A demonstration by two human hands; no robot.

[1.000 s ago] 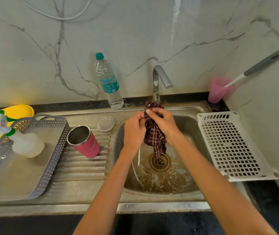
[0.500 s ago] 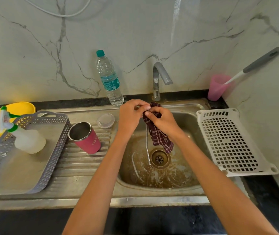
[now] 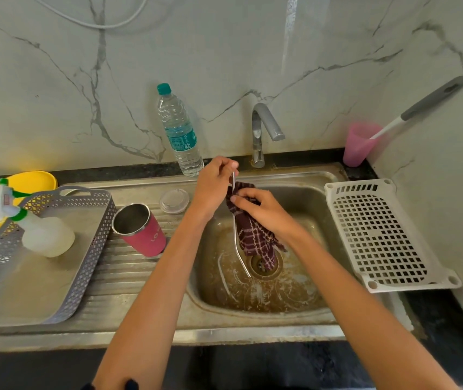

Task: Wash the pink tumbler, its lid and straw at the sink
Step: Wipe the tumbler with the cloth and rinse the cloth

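A marble-veined wall backs the steel sink (image 3: 253, 330), and we take the tap (image 3: 258, 130) as our mark. Just below and left of the tap, our left hand (image 3: 213, 187) pinches the top end of the metal straw (image 3: 236, 243). From there the straw hangs into the basin, its bent tip ending beside the drain (image 3: 259, 266) under the tap. Straight below the tap, our right hand (image 3: 261, 205) is clenched round a dark checked cloth (image 3: 255, 237) wrapped about the straw's upper part. Further left of the tap, the pink tumbler (image 3: 140, 229) stands upright on the ribbed drainer, with the clear lid (image 3: 174, 200) lying flat between it and the tap. We see no water running. We judge the straw step is in hand. Next the cloth should slide down toward the bend against a firm pinch, then a rinse.
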